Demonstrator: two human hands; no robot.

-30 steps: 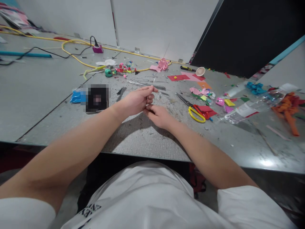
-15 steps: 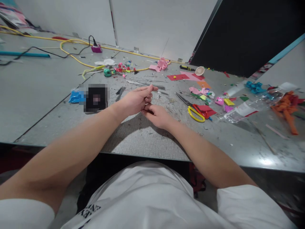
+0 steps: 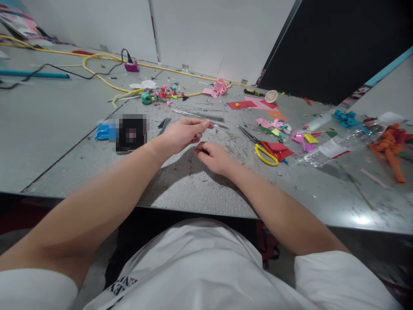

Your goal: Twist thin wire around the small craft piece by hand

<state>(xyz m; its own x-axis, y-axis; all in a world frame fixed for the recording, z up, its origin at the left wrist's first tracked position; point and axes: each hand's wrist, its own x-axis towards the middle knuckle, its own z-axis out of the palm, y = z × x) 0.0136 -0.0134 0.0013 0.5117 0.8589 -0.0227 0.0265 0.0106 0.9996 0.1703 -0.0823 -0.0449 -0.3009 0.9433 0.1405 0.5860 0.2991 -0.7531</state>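
Your left hand [image 3: 185, 134] is over the grey, scuffed counter [image 3: 193, 189], its thumb and forefinger pinched together on a thin, pale, wire-like strand [image 3: 205, 116]. The strand shows only faintly, just beyond your fingertips, and its lower part is hidden by your fingers. Your right hand [image 3: 213, 156] is just to the right and on the near side, fingers curled in toward the left hand, with a narrow gap between the two; you cannot tell whether anything is between its fingers.

Just beyond your left hand, a loose bundle of thin grey metal wires [image 3: 196, 115] lies across the counter. A shorter bunch of dark grey strips [image 3: 165, 125] lies to the left, partly behind that hand. Farther left are a black square object blurred by pixels [image 3: 131, 132] and a bright blue packet [image 3: 103, 131] beside it.

To the right of your right hand lie scissors with red and yellow handles [image 3: 267, 155], their dark blades pointing far and left. On the far side, a pink ruffled paper flower [image 3: 221, 87] sits near a long yellow cable [image 3: 180, 68].
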